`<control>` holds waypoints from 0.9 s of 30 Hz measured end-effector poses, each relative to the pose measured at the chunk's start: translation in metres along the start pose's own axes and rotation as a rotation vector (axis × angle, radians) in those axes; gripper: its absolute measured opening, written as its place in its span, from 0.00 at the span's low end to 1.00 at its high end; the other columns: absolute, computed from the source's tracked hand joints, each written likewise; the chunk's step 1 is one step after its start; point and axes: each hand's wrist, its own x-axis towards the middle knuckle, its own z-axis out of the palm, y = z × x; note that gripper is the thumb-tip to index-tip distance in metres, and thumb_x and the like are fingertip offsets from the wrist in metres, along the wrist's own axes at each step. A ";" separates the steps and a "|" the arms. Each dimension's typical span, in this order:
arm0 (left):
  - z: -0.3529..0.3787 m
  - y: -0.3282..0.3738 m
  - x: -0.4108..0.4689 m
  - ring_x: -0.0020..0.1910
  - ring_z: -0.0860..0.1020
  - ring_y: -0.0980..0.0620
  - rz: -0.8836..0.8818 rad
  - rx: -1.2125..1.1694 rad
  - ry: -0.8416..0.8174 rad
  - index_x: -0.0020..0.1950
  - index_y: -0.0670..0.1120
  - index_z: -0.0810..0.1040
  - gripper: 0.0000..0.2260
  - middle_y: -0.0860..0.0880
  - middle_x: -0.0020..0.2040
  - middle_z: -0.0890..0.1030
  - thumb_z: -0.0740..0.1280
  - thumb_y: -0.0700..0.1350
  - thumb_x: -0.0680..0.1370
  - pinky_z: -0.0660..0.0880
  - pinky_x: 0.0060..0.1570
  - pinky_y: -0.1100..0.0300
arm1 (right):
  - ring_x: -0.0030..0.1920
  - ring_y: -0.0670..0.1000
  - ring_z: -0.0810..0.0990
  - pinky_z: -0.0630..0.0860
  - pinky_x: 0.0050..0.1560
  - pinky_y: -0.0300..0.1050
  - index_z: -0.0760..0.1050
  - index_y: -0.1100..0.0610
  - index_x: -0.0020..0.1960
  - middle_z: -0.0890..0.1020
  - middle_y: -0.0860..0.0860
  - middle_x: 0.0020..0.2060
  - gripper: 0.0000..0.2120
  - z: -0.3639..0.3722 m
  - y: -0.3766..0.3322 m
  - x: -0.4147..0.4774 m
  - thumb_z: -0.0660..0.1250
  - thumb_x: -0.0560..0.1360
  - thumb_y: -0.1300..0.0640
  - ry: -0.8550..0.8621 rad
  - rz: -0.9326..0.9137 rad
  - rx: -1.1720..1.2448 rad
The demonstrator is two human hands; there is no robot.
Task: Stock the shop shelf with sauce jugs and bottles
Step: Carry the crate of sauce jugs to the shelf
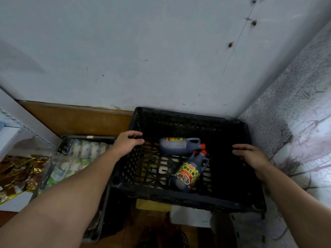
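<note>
We take the black plastic crate [179, 199] as our landmark. Our left hand [126, 143] is at its left wall, fingers curled over the top rim and closed on it. Our right hand [250, 158] is at the right wall, fingers bent over that rim; the crate is so dark there that we cannot tell how firmly it grips, or whether the fingertips reach inside.

Two sauce jugs lie on their sides on the crate's lattice floor. The far jug [179, 145] lies crosswise, its orange cap pointing right and its label mostly turned away, only a red and yellow strip showing. The near jug [188, 173] lies at a slant, its orange cap up by the far jug's cap, the two caps nearly touching; its yellow label faces us, though the print is too small to read fully.

The right half of the crate's inside is in deep shadow, and we cannot make out what lies there. Left of the crate a second crate [86, 149] holds pale packets wrapped in clear film, partly covered by our left forearm. Further left are gold foil packets [19, 172], cut off by the frame edge. Below the crate, dim shapes stay unclear.
</note>
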 end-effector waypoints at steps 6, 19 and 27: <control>-0.019 -0.012 -0.025 0.60 0.72 0.51 0.020 -0.043 0.013 0.61 0.52 0.78 0.13 0.49 0.68 0.72 0.70 0.47 0.77 0.71 0.39 0.61 | 0.37 0.49 0.74 0.69 0.33 0.41 0.82 0.53 0.54 0.81 0.53 0.40 0.12 0.009 -0.004 -0.023 0.73 0.71 0.61 -0.012 -0.033 -0.038; -0.067 -0.064 -0.136 0.61 0.74 0.47 -0.057 -0.134 0.157 0.63 0.53 0.76 0.15 0.49 0.68 0.72 0.70 0.49 0.76 0.71 0.46 0.56 | 0.40 0.48 0.76 0.71 0.36 0.41 0.83 0.53 0.49 0.81 0.53 0.49 0.09 0.046 -0.023 -0.087 0.75 0.69 0.60 -0.166 -0.156 -0.107; -0.046 -0.114 -0.255 0.58 0.75 0.50 -0.122 -0.187 0.418 0.62 0.52 0.78 0.16 0.49 0.66 0.74 0.72 0.49 0.75 0.72 0.40 0.59 | 0.39 0.48 0.74 0.71 0.37 0.40 0.82 0.54 0.52 0.79 0.53 0.50 0.11 0.056 -0.014 -0.130 0.75 0.70 0.57 -0.355 -0.243 -0.220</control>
